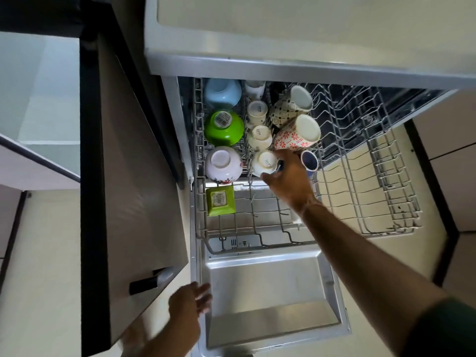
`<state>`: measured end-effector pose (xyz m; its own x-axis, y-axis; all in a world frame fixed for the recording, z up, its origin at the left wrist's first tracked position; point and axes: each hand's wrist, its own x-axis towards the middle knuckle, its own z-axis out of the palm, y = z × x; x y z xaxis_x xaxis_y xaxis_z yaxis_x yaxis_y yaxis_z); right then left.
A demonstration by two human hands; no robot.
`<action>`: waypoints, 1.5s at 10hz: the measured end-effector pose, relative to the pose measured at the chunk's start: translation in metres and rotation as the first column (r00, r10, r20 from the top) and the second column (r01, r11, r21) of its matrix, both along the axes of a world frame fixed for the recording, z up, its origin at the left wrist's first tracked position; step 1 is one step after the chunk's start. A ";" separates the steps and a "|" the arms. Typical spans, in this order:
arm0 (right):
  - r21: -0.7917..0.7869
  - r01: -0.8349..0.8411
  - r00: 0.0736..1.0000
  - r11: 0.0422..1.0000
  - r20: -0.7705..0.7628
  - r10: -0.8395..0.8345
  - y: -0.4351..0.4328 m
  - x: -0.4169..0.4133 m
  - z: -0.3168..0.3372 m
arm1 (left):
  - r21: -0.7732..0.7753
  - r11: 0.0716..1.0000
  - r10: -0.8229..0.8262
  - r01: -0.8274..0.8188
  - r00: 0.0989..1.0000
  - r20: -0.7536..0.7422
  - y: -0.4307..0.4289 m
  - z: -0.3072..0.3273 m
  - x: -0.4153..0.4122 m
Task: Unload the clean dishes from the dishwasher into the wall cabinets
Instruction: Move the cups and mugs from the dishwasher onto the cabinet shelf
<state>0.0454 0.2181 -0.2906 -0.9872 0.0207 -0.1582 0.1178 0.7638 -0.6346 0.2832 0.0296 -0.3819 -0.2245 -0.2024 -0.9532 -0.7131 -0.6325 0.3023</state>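
The dishwasher's upper rack is pulled out over the open door. On its left stand an upturned pale blue bowl, a green bowl, a white bowl and a green square dish. Beside them are three small white cups, a black-patterned mug, a red-flowered mug and a dark blue mug. My right hand reaches between the nearest white cup and the blue mug, fingers curled at the mug's handle. My left hand hovers with fingers spread at the door's left edge.
An open cabinet door with a black handle hangs close on the left, beside a pale shelf space. The countertop overhangs the dishwasher. The rack's right half is bare wire. Light floor lies below.
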 end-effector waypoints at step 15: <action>-0.025 -0.051 0.980 0.998 -0.195 0.045 0.023 0.072 0.039 | -0.874 -0.416 -0.903 0.253 0.004 0.431 0.062 0.147 -0.291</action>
